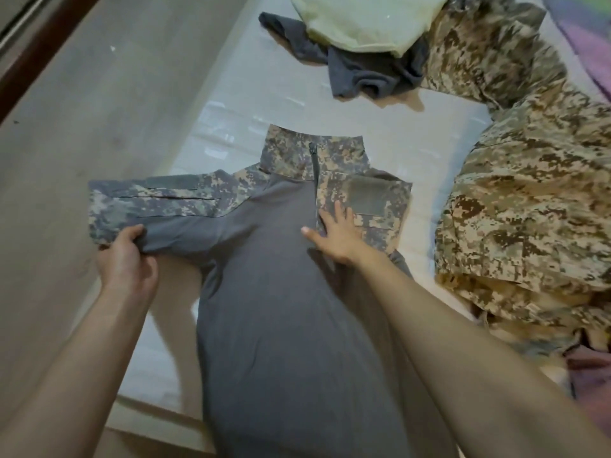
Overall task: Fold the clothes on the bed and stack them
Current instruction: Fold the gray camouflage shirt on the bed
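A grey combat shirt [284,309] with camouflage collar and sleeves lies face up on the white bed [439,127]. Its right sleeve is folded in over the chest; its left sleeve [158,203] sticks out past the bed's left edge. My left hand [127,259] grips the lower edge of that left sleeve, fingers curled round the fabric. My right hand [337,233] presses flat on the chest beside the zipper, fingers spread. A dark grey garment [363,74] lies crumpled at the far end, with a pale yellow one [360,21] on top of it.
A large heap of tan camouflage clothing [529,193] fills the bed's right side. A purple-green blanket [588,38] lies at the far right. The wooden floor [99,110] runs along the left of the bed, with a dark door frame [43,44] at top left.
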The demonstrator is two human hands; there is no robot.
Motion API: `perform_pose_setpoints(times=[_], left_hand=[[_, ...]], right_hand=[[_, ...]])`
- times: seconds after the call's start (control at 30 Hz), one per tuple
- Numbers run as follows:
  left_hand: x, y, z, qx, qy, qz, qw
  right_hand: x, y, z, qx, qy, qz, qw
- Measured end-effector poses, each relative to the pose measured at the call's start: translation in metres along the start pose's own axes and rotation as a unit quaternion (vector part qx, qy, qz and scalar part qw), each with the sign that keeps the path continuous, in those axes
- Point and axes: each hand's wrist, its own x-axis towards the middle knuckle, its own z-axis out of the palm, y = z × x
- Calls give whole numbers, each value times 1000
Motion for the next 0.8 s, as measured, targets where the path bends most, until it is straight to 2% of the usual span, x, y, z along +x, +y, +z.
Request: perform_pose_setpoints(times=[0.03,0.1,0.17,0.23,0.3,0.33,0.37,0.43,0.47,0.5,0.53,0.57,0.63,0.67,0.73,0.8], left_hand=[[-2,-2,1,9,6,25,1000],[-14,-8,5,58,19,103,993],[-40,-18,18,163,3,210,964],[-77,-38,37,240,-110,313,912],[-108,-69,56,309,-255,356,844],[-116,-87,64,367,-320,359,796],[-119,-106,69,461,-369,363,721],[-111,-138,67,674,-416,321,519],[-104,-146,63,726,-429,285,456],[-98,-147,58,732,-432,282,445],[-94,-144,53,696,-425,314,486],[-90,-138,47,641,-397,361,548],[-74,-120,32,579,-284,410,645],[-65,-111,23,570,-225,395,685],[-50,-98,6,578,-167,282,748],[-43,-96,-6,604,-175,188,755]], right_hand=[[-2,4,7,21,24,-7,999],[-12,18,10,87,124,-43,988],[-29,35,10,133,204,-64,968],[-47,54,11,206,244,-47,946],[-60,70,14,284,262,-12,922],[-64,77,16,308,265,4,914],[-65,83,17,320,265,17,909],[-64,91,18,317,259,30,912],[-62,95,17,303,260,31,916],[-60,99,16,287,266,34,920],[-57,103,13,274,276,41,920],[-55,109,9,268,288,57,918],[-51,123,1,270,285,115,913],[-52,130,-1,264,265,142,916],[-57,143,-3,258,206,151,932],[-66,151,-1,239,143,127,952]])
